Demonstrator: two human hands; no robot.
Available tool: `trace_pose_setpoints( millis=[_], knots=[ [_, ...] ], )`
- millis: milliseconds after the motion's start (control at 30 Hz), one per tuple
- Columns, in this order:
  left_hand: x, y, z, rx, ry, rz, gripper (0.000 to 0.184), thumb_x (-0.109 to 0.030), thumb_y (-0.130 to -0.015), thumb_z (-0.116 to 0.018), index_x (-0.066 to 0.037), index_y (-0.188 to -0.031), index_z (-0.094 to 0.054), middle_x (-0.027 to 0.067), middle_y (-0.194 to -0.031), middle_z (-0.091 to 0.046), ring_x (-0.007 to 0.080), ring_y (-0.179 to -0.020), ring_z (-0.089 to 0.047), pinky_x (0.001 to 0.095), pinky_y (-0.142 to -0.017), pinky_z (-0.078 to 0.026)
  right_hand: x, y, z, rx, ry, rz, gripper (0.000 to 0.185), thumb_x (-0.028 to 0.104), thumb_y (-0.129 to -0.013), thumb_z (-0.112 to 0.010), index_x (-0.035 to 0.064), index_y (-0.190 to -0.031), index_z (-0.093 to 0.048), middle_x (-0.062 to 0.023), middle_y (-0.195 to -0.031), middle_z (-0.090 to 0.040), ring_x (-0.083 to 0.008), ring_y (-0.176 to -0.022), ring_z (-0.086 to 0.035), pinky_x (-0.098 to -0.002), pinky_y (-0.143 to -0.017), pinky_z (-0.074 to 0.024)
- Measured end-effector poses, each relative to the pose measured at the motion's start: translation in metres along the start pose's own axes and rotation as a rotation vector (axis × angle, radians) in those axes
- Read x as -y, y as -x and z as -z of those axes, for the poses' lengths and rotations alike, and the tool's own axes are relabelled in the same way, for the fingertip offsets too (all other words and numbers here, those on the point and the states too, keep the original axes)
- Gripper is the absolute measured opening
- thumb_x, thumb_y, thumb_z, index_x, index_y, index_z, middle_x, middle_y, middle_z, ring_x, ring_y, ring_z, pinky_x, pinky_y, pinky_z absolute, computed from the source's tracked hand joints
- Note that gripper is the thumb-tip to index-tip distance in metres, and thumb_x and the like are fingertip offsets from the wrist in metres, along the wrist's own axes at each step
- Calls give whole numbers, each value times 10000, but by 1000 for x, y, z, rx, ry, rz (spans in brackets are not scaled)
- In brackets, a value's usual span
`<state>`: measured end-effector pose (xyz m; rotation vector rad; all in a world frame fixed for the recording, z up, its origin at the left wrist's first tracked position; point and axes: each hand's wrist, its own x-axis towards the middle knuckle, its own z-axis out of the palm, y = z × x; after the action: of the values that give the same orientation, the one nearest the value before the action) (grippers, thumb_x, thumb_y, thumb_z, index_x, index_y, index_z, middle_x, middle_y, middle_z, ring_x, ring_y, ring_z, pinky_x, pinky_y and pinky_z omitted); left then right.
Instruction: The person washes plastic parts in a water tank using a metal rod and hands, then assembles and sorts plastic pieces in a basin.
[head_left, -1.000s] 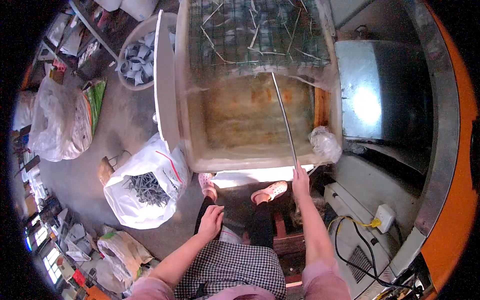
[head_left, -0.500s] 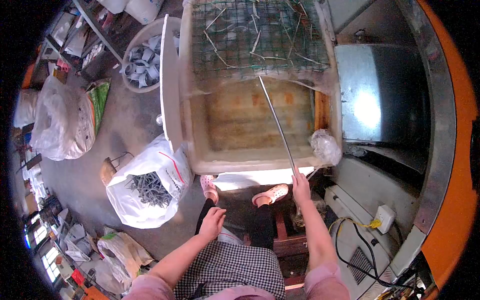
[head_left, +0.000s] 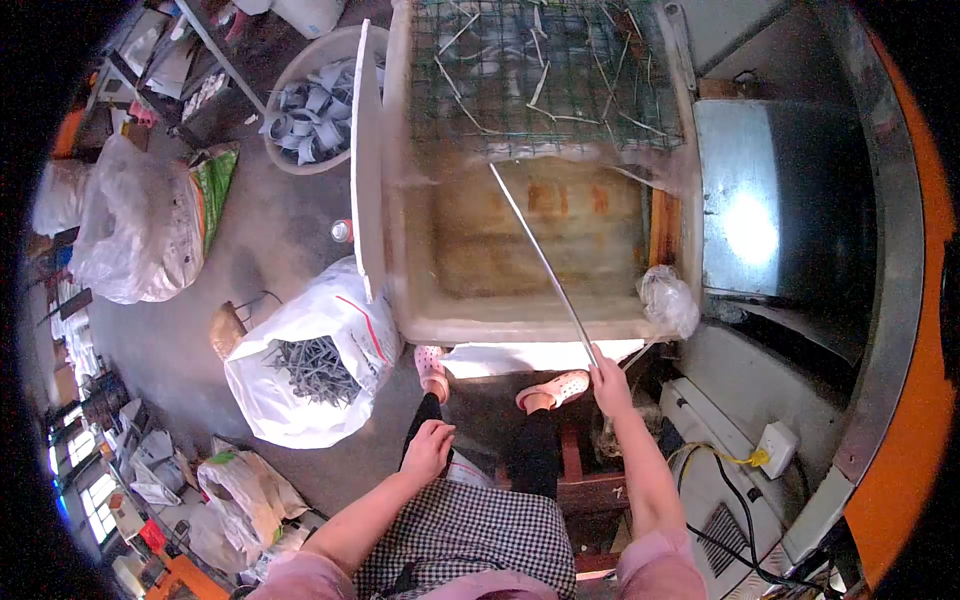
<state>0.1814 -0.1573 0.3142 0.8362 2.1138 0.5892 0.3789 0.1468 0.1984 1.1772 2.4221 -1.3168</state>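
My right hand is closed around the near end of a thin metal rod. The rod slants away and to the left over a large water-filled tub, its far tip close to the near edge of a green wire mesh. Pale thin strips lie on the mesh. My left hand hovers above my left leg with its fingers curled together, and nothing shows in it. A clear crumpled plastic bag sits on the tub's near right corner.
A white sack of grey plastic pieces stands left of the tub. Behind it are a can and a round bin of grey curved parts. A white board runs along the tub's left side. Cables hang by the machine at right.
The rod's far tip has swung left along the edge of the mesh. The whole view has shifted slightly, and my left hand stays curled in much the same place.
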Motion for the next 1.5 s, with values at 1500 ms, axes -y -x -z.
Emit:
trace_pose_setpoints(
  millis=[1500],
  knots=[
    [2,-48,-31,101,-1,-139,248,-34,-787,-587,-30,-1033,-558,136,-1003,-524,302,-919,-551,360,-773,-492,29,-181,-72,-213,-237,137,381,142,-889,-507,104,-1267,-476,-214,-931,-585,-367,-857,-567,-399,-764,-452]
  ],
)
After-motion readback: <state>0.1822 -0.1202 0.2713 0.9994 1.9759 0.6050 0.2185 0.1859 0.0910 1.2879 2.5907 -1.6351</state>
